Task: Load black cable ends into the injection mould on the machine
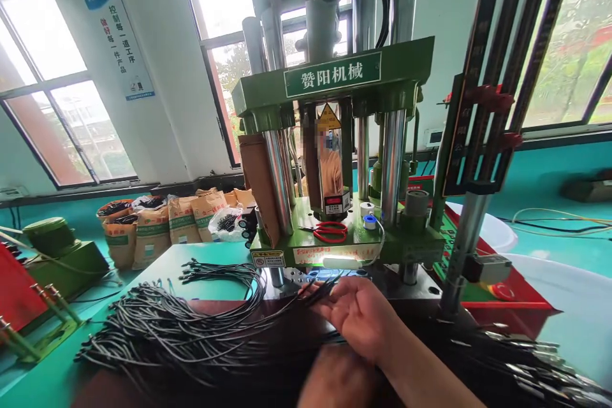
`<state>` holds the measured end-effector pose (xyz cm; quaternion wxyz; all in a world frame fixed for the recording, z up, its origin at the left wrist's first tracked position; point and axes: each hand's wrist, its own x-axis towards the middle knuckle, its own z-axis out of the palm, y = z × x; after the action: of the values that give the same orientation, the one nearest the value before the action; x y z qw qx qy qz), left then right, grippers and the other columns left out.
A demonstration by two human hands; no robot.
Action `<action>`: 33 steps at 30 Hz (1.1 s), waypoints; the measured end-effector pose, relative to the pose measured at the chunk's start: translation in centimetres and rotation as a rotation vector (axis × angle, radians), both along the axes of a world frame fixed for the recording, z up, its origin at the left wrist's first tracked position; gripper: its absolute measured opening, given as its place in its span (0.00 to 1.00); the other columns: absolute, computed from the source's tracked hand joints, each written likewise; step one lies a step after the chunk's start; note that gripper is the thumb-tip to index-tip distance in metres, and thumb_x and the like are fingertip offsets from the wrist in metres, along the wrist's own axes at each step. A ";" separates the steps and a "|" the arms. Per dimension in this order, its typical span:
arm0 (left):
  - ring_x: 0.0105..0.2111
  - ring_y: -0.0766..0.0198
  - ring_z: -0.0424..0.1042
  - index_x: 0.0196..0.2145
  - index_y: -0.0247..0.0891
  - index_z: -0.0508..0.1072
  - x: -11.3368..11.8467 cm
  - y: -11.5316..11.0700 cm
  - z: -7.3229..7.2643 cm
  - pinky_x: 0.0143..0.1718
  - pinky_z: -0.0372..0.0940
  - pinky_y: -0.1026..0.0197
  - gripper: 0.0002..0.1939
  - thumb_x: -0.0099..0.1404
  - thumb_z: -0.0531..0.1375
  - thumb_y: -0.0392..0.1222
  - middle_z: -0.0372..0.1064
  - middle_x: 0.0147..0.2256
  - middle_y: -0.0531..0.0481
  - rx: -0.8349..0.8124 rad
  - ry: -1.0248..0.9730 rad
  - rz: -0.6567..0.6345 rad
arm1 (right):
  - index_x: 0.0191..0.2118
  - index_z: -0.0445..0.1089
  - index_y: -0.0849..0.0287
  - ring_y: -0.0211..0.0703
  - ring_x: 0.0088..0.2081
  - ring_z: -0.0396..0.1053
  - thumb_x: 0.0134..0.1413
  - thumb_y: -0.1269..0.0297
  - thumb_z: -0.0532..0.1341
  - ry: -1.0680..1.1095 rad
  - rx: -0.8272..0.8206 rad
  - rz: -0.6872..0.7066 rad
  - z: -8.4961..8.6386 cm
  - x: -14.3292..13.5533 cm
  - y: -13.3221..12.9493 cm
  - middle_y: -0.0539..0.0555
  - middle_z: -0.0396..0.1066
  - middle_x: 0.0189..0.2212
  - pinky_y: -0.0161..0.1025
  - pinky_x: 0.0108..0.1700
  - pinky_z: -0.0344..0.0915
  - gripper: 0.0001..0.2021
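A: What do the brown paper sacks with printed lettering by the wall hold?

B: The open ones at the left show small dark pieces up to their mouths; too small to identify. A clear plastic bag beside the sacks has black pieces in it.

A: And the large white rounded tub at the right?

B: I can't make out any contents.

A: Where are the thin black cables?

B: Heaped across the dark brown tabletop, spilling left, with some strands reaching the right hand.

A: Is that hand gripping?

B: Its palm is turned up, and its fingers are together around a few cable ends, just before the green metal press with silver columns. Red-handled scissors lie on the press.

A: The left hand?

B: Blurred, low beside the right forearm; I can't tell whether it grips anything.
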<state>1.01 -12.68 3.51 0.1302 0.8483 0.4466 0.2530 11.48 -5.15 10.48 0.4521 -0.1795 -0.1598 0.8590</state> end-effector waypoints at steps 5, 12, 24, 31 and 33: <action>0.60 0.50 0.55 0.62 0.45 0.53 -7.7 2.0 5.3 0.59 0.53 0.51 0.44 0.50 0.64 0.57 0.55 0.61 0.45 -0.501 0.201 0.192 | 0.21 0.69 0.60 0.48 0.39 0.73 0.34 0.77 0.57 -0.298 0.285 0.094 -1.1 2.9 0.1 0.53 0.75 0.29 0.48 0.52 0.63 0.06; 0.47 0.51 0.68 0.52 0.58 0.65 -10.1 3.1 7.2 0.45 0.62 0.55 0.31 0.49 0.65 0.56 0.71 0.47 0.55 -0.597 0.329 0.250 | 0.50 0.71 0.54 0.55 0.54 0.61 0.41 0.56 0.68 -1.404 1.052 0.220 -2.9 7.0 -0.7 0.59 0.69 0.49 0.49 0.57 0.55 0.26; 0.39 0.61 0.68 0.42 0.52 0.70 -9.4 3.2 7.6 0.37 0.58 0.64 0.14 0.57 0.58 0.50 0.71 0.40 0.60 -0.563 0.264 0.198 | 0.36 0.77 0.54 0.52 0.50 0.63 0.46 0.62 0.66 -1.544 1.152 0.132 -3.7 4.5 -0.6 0.56 0.72 0.40 0.41 0.51 0.57 0.09; 0.35 0.62 0.67 0.42 0.49 0.69 -9.3 3.3 7.8 0.34 0.59 0.65 0.13 0.59 0.55 0.51 0.70 0.36 0.57 -0.512 0.294 0.186 | 0.34 0.75 0.56 0.43 0.39 0.66 0.48 0.66 0.64 -1.486 1.200 0.026 -3.5 4.4 -0.5 0.52 0.71 0.33 0.36 0.42 0.59 0.05; 0.33 0.63 0.67 0.41 0.49 0.69 -9.3 3.2 7.8 0.33 0.59 0.65 0.13 0.59 0.55 0.52 0.69 0.35 0.57 -0.500 0.308 0.189 | 0.33 0.74 0.56 0.43 0.38 0.66 0.48 0.68 0.64 -1.481 1.202 0.012 -3.4 4.3 -0.5 0.51 0.71 0.32 0.36 0.41 0.59 0.04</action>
<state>-8.28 -9.44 11.36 0.2417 0.7730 0.5864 0.0148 15.82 -5.64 7.11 0.2482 -0.4146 -0.8212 0.3036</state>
